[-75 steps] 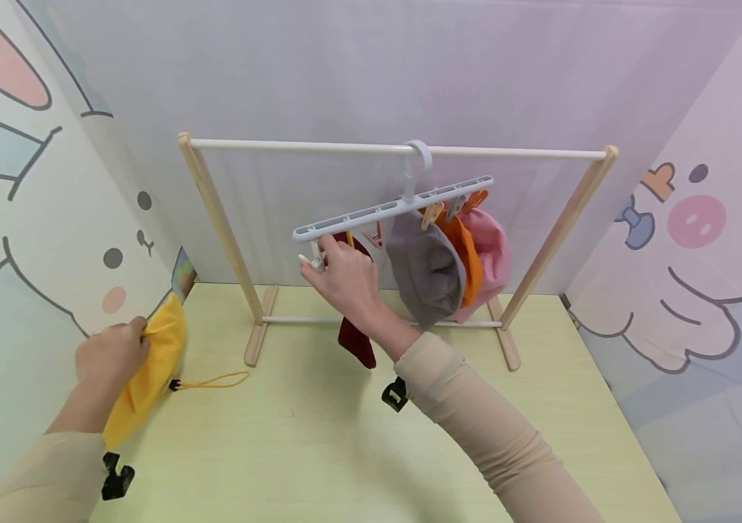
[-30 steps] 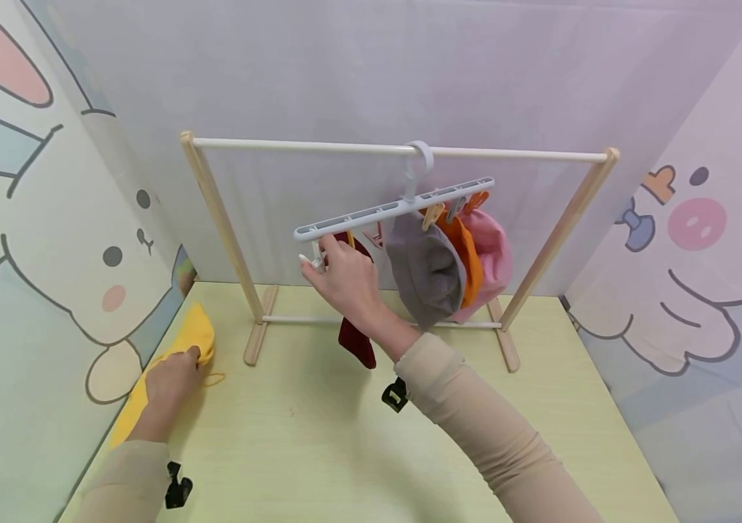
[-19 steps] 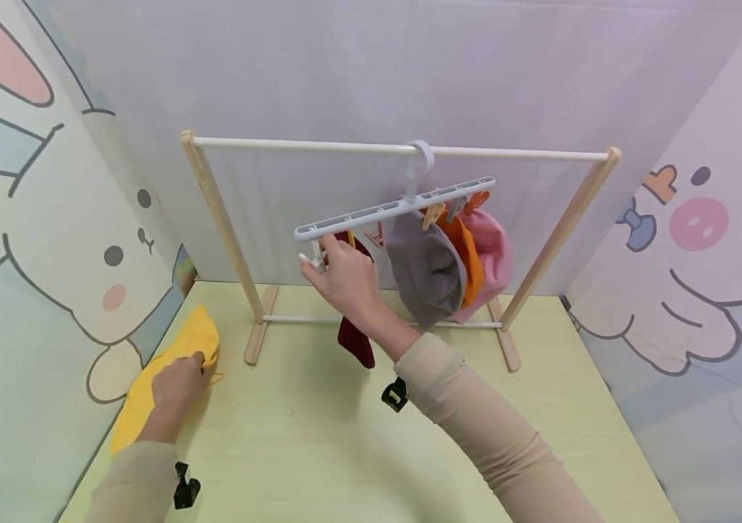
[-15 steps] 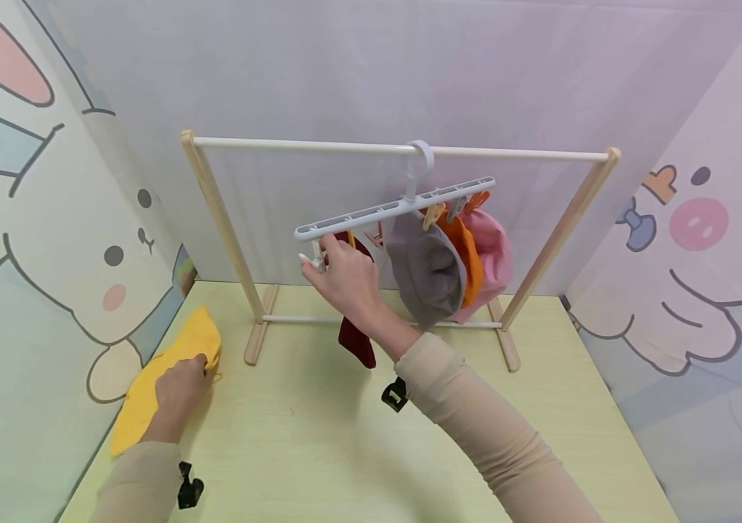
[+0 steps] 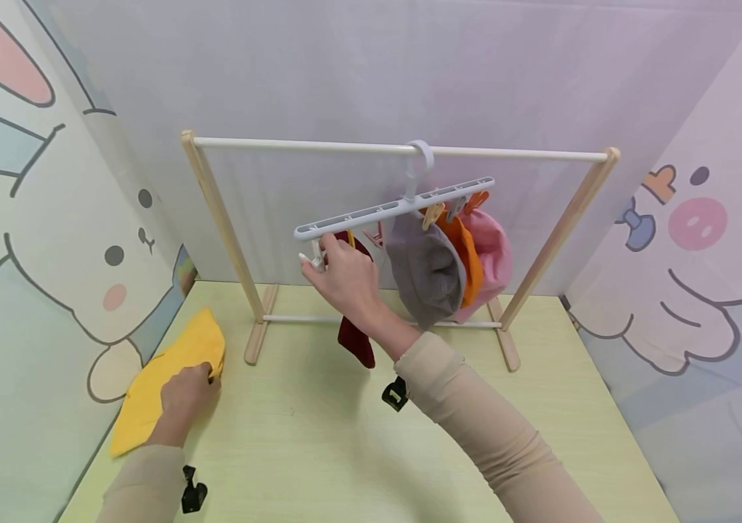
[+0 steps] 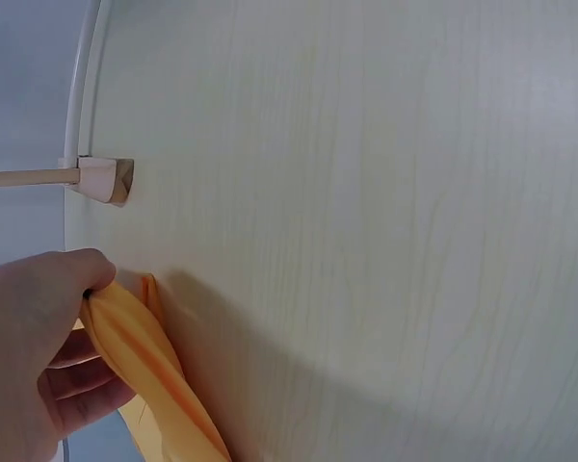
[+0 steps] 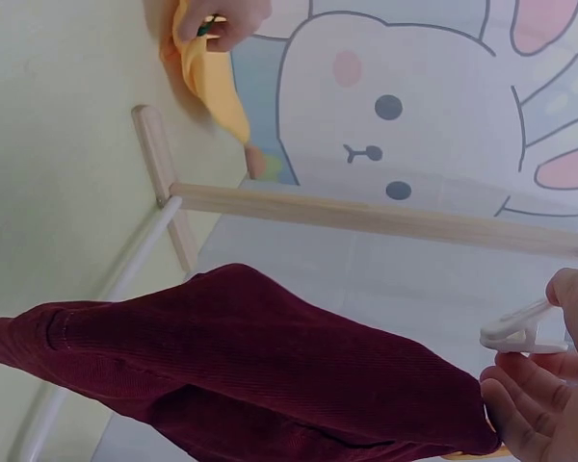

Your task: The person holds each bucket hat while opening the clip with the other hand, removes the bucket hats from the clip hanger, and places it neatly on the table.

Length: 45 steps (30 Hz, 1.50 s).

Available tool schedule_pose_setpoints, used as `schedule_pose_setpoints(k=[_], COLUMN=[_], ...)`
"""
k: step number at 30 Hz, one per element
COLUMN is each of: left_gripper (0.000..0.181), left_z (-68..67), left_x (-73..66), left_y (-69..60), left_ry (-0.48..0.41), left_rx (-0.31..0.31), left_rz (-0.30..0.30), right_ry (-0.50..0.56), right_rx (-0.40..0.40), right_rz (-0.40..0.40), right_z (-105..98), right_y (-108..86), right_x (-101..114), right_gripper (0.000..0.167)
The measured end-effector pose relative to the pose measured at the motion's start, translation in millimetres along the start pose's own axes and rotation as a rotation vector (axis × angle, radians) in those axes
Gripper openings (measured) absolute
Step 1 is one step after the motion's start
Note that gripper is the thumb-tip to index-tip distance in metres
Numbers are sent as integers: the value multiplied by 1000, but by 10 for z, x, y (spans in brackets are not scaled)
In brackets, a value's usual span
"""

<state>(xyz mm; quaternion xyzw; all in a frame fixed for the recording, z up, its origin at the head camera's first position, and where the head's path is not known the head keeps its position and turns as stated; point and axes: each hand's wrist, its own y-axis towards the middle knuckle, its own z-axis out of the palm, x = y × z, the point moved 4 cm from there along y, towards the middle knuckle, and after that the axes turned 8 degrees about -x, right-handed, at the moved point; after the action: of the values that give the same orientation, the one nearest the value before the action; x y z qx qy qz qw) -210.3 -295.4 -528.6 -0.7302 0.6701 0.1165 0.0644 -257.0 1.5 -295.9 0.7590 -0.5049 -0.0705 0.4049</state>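
Observation:
My left hand (image 5: 186,396) pinches the edge of a yellow cloth hat (image 5: 149,396), low over the table's left side. In the left wrist view, the thumb of the left hand (image 6: 29,332) lies over the hat's fabric (image 6: 149,361). Up at the left end of a pale grey clip hanger (image 5: 371,215), my right hand (image 5: 348,283) pinches a white clothespin (image 7: 515,332). A dark red corduroy hat (image 7: 241,356) hangs close beside that hand, partly hidden by it in the head view.
A white rail (image 5: 299,146) on a wooden stand (image 5: 221,218) carries the hanger. Toward its right end hang a grey hat (image 5: 425,265), an orange hat (image 5: 465,250) and a pink hat (image 5: 491,254) from clothespins. A pink clothespin (image 5: 376,235) hangs near the middle. Printed cloth walls enclose the table (image 5: 319,450).
My left hand has carried the yellow hat down and to the right from the left wall, slowing lately. The drawstring has gone out of sight. My right hand stays on the white clothespin.

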Motion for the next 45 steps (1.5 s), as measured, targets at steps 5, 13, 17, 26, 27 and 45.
schedule_pose_setpoints(k=[5, 13, 17, 26, 27, 45], left_gripper=[17, 18, 20, 26, 27, 39], left_z=[23, 67, 92, 108, 111, -14], left_x=[-14, -32, -35, -8, -6, -74], left_y=[-24, -63, -73, -82, -84, -121], left_ry=[6, -6, -1, 15, 18, 3], left_rx=[36, 64, 69, 93, 101, 163], left_rz=[1, 5, 9, 18, 16, 64], right_ry=[0, -14, -24, -13, -10, -4], right_rx=[6, 7, 4, 14, 15, 46], right_rz=[1, -2, -5, 5, 5, 14], right_z=[13, 8, 11, 11, 11, 9], right_y=[0, 4, 9, 12, 12, 17], right_x=[-2, 16, 23, 24, 24, 25], right_gripper=[26, 28, 28, 29, 30, 33])
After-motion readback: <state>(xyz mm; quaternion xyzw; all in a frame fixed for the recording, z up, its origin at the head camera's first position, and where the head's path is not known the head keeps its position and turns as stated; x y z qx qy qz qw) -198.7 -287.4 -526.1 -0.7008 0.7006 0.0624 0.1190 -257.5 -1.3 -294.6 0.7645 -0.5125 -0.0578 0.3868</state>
